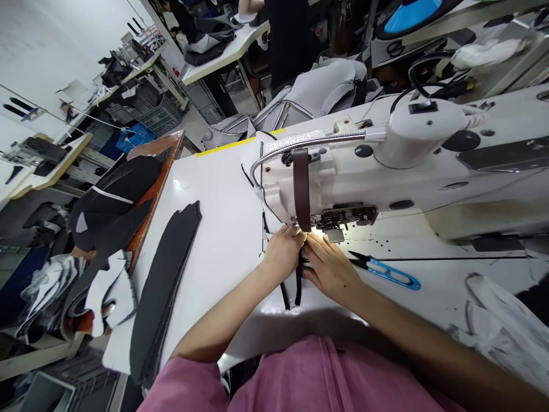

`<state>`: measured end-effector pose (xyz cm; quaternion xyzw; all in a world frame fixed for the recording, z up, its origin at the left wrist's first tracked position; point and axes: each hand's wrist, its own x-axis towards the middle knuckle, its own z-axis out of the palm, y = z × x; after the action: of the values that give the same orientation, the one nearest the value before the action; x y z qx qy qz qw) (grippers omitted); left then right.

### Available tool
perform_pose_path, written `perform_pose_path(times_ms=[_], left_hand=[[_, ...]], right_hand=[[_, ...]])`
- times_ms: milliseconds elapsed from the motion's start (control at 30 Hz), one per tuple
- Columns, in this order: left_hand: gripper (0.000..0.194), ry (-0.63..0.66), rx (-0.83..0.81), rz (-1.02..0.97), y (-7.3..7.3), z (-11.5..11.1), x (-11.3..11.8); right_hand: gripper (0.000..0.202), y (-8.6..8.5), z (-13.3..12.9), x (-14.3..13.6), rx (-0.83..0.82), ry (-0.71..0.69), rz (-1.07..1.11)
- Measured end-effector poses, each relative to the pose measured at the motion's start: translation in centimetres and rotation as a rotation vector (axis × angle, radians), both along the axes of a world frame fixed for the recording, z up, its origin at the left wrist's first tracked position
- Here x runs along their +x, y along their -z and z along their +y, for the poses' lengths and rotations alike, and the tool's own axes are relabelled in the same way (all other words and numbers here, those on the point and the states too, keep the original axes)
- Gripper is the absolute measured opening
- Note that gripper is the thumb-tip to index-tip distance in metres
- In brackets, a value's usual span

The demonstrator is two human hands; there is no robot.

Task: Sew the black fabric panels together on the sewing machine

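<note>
My left hand (283,252) is bent at the sewing machine's (334,177) needle area, its fingers pinched together on a narrow black fabric strip (298,283). Beside it my right hand (332,268) lies nearly flat, fingers stretched toward the needle and touching the strip's edge. The strip's lower end hangs toward me between the hands, with a second dark edge (284,296) to its left. My fingertips and a brown strap (301,191) on the machine head hide the sewing point. Blue thread snips (392,274) lie right of my right hand.
Stacked long black fabric pieces (165,286) lie on the white table (227,229) at left. Beyond its edge, a brown board (171,160) carries more dark pieces and white cut-outs (111,292). Grey fabric (317,86) is heaped behind the machine. A person in dark clothes (291,40) stands farther back.
</note>
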<state>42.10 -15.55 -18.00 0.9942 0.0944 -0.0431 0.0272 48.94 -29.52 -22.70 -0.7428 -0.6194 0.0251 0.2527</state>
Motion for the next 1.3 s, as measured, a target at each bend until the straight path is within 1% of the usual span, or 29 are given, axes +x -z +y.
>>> perform_pose_path(times_ms=[200, 400, 533, 667, 800, 867, 967, 1000, 1033, 1067, 1133, 1167, 1233, 1267, 1300], left_hand=[[0.021, 0.062, 0.009, 0.003, -0.5, 0.7, 0.3], [0.022, 0.064, 0.033, 0.006, -0.5, 1.1, 0.6], [0.020, 0.054, 0.031, -0.014, -0.2, 1.4, 0.8], [0.018, 0.041, 0.019, -0.037, 0.0, 1.6, 0.9], [0.016, -0.003, -0.028, -0.037, -0.1, 1.6, 0.8], [0.016, -0.059, -0.058, -0.050, 0.0, 1.8, 0.6], [0.019, -0.143, -0.116, -0.075, 0.2, 2.1, 0.6], [0.020, -0.169, -0.133, -0.082, 0.3, 2.2, 0.7], [0.020, -0.190, -0.143, -0.085, 0.3, 2.4, 0.8], [0.019, -0.209, -0.142, -0.086, 0.4, 2.7, 0.9], [0.016, -0.221, -0.122, -0.089, 0.4, 3.2, 1.3], [0.015, -0.213, -0.111, -0.097, 0.4, 3.6, 1.5], [0.014, -0.170, -0.111, -0.122, 0.4, 4.4, 1.7], [0.014, -0.145, -0.127, -0.131, 0.3, 4.8, 1.8], [0.014, -0.122, -0.142, -0.132, 0.2, 5.2, 1.8]], right_hand=[[0.050, 0.2, -0.1, 0.3, 0.024, -0.006, 0.039], [0.048, 0.2, -0.1, 0.2, 0.015, -0.006, 0.031], [0.048, 0.5, 0.0, 0.3, 0.004, -0.006, 0.009], [0.047, 0.9, 0.1, 0.3, 0.029, -0.016, 0.005], [0.040, 0.3, -0.1, 0.3, 0.049, -0.015, -0.009], [0.031, -0.3, -0.4, 0.8, 0.061, 0.058, -0.026], [0.026, -1.0, -0.8, 3.1, 0.039, 0.295, -0.141], [0.025, -1.2, -1.0, 4.0, 0.016, 0.352, -0.195], [0.023, -1.3, -1.2, 5.0, -0.009, 0.376, -0.240], [0.021, -1.4, -1.5, 5.9, -0.027, 0.369, -0.266], [0.017, -1.9, -2.2, 6.9, -0.002, 0.341, -0.276], [0.017, -2.1, -2.5, 6.9, 0.048, 0.357, -0.274], [0.016, -2.6, -2.8, 5.8, 0.185, 0.426, -0.278], [0.016, -2.7, -2.7, 4.8, 0.229, 0.434, -0.275], [0.018, -2.7, -2.2, 3.7, 0.237, 0.401, -0.264]])
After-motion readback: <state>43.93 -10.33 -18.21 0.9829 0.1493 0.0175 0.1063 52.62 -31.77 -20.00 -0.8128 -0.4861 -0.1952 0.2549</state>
